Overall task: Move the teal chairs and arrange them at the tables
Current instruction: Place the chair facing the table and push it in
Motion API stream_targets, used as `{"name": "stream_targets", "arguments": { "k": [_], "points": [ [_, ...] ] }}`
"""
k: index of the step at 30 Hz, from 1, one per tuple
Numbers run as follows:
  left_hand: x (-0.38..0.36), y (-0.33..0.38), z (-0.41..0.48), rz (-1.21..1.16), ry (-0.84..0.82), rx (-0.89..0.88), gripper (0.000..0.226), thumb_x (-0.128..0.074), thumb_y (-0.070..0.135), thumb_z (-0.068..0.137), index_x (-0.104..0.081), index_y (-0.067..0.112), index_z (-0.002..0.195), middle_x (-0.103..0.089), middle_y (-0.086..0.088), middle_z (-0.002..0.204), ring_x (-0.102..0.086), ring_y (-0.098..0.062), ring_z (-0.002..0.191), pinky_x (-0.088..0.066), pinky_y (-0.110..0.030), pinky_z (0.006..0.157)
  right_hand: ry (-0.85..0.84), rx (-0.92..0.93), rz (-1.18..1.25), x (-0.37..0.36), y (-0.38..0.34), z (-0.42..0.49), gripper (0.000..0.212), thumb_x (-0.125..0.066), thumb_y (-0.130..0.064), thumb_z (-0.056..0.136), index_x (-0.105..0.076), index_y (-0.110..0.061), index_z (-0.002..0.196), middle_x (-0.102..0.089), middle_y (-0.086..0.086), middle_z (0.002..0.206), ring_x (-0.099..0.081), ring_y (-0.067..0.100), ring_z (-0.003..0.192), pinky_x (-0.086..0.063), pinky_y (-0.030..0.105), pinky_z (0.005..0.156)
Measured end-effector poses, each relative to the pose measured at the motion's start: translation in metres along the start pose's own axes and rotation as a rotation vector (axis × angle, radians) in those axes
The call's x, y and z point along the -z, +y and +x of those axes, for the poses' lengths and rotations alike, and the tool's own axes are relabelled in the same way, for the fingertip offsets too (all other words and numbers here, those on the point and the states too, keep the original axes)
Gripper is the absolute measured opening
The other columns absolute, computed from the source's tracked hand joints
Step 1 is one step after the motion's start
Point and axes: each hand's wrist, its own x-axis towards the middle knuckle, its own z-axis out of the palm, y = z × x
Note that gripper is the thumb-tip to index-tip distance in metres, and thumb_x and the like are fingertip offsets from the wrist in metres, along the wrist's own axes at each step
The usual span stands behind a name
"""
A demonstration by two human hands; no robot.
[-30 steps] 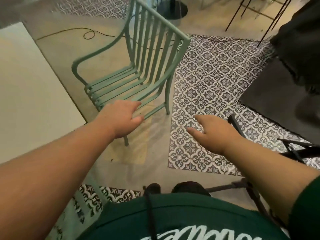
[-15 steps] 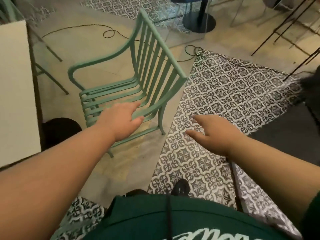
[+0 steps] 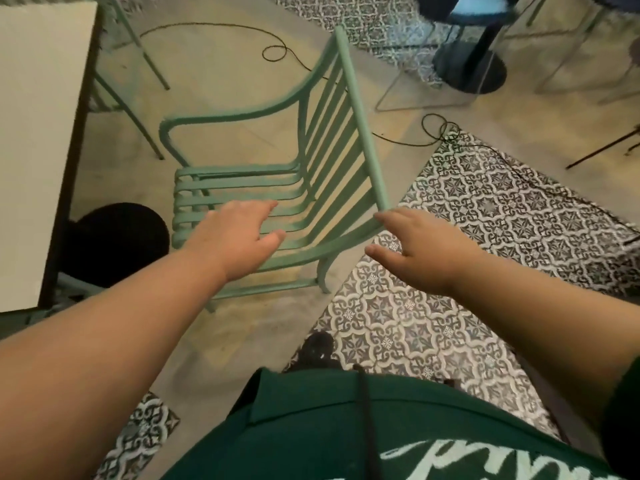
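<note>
A teal slatted metal armchair (image 3: 322, 140) stands on the concrete floor, its seat facing the white table (image 3: 41, 133) on the left. My left hand (image 3: 239, 237) reaches over the near armrest and the seat's edge with its fingers stretched out and thumb apart; no closed grip shows. My right hand (image 3: 419, 247) is spread open, its fingertips at the near corner of the chair's top rail. A second teal chair (image 3: 138, 46) is partly hidden behind the table.
The table's round black base (image 3: 117, 244) sits left of the chair. A black cable (image 3: 273, 51) loops across the floor behind it. Patterned tiles (image 3: 502, 216) lie to the right. Another black pedestal base (image 3: 467, 71) and thin wire chair legs stand at the top right.
The view has swung closer over the chair. My right hand has moved up from above the tiles to the backrest corner. My left hand stays at the near armrest, and the chair has not shifted.
</note>
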Motion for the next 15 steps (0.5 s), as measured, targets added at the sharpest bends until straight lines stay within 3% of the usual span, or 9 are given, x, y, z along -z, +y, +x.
{"name": "stream_targets", "arguments": {
  "k": [4,7,15],
  "points": [
    [0.017,0.011,0.031,0.005,-0.001,0.021,0.063,-0.043,0.054,0.100,-0.035,0.028,0.156,-0.048,-0.003,0.155,-0.043,-0.027,0.141,-0.039,-0.049,0.113,0.004,0.045,0.003,0.021,0.028,0.038,0.069,-0.044,-0.062,0.096,-0.046,-0.018,0.148,-0.056,0.002,0.142,-0.052,0.020,0.128,-0.045,0.041,0.109],
    [0.026,0.026,0.055,-0.003,0.002,0.066,0.062,-0.043,0.055,0.100,-0.036,0.028,0.156,-0.050,-0.003,0.153,-0.045,-0.028,0.139,-0.040,-0.050,0.111,0.000,0.088,0.027,0.032,0.051,0.065,0.071,-0.042,-0.062,0.098,-0.039,-0.018,0.153,-0.050,0.003,0.150,-0.049,0.020,0.134,-0.042,0.040,0.113],
    [0.008,0.091,0.087,-0.122,0.062,0.344,0.061,-0.044,0.053,0.100,-0.038,0.027,0.155,-0.051,-0.005,0.152,-0.045,-0.029,0.138,-0.042,-0.049,0.109,-0.113,0.321,-0.067,0.068,0.126,0.134,0.070,-0.041,-0.058,0.100,-0.035,-0.016,0.156,-0.043,0.005,0.156,-0.041,0.022,0.141,-0.034,0.036,0.113]
  ]
}}
